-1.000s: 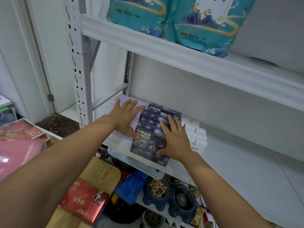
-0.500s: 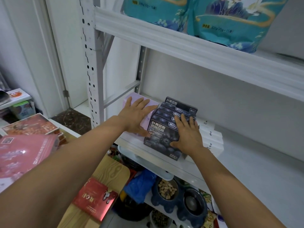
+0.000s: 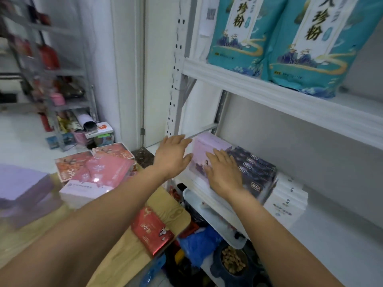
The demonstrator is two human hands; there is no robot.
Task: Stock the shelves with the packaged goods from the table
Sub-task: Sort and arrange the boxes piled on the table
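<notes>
On the middle shelf [image 3: 342, 235] stand a lilac box [image 3: 209, 146], a row of dark blue boxes [image 3: 257, 164] and white boxes [image 3: 288, 195], side by side. My right hand [image 3: 223, 172] lies flat with straight fingers over the front of the lilac box and the dark boxes. My left hand [image 3: 172, 156] hovers open just left of the lilac box, fingers spread, holding nothing. On the wooden table [image 3: 128, 251] at the left lie pink and red boxes [image 3: 97, 177], a lilac box [image 3: 22, 189] and a red packet [image 3: 151, 230].
Teal bags [image 3: 269, 38] stand on the upper shelf. The white shelf post [image 3: 176, 79] rises beside my left hand. Below the shelf are a white tray [image 3: 217, 220], a blue bag [image 3: 199, 243] and a bowl of kibble [image 3: 232, 259]. Another rack [image 3: 51, 79] stands far left.
The view has swung left. My left hand came off the lilac box and moved left; my right hand slid left from the dark boxes onto the lilac box's front.
</notes>
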